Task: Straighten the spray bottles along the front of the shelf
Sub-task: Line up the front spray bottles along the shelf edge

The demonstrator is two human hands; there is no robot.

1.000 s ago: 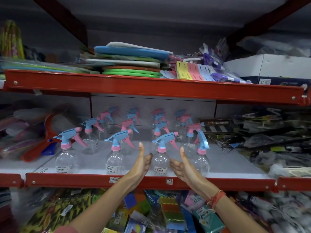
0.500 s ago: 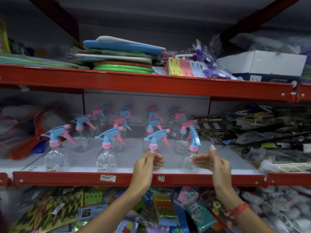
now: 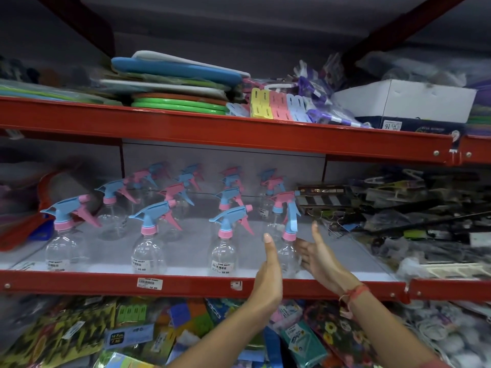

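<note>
Clear spray bottles with blue and pink trigger heads stand on the white middle shelf [image 3: 186, 251]. The front row holds several: a far-left bottle [image 3: 57, 251], a second bottle [image 3: 148, 254], a third bottle [image 3: 224, 254] and a rightmost bottle [image 3: 288, 251] whose nozzle is turned toward me, unlike the others. My left hand [image 3: 269, 272] and my right hand [image 3: 322, 257] are open, palms facing each other on either side of the rightmost bottle, close to it. I cannot tell whether they touch it. More bottles stand in rows behind.
A red shelf rail [image 3: 186, 285] with a price label runs along the front. Dark packaged hangers and clips [image 3: 398, 216] crowd the shelf's right side. A red plastic item [image 3: 39, 216] lies at left. Packaged goods fill the level below.
Both hands moved right from the third front bottle to the rightmost one; my left hand let go of the third bottle and opened flat. The camera view shifted slightly.
</note>
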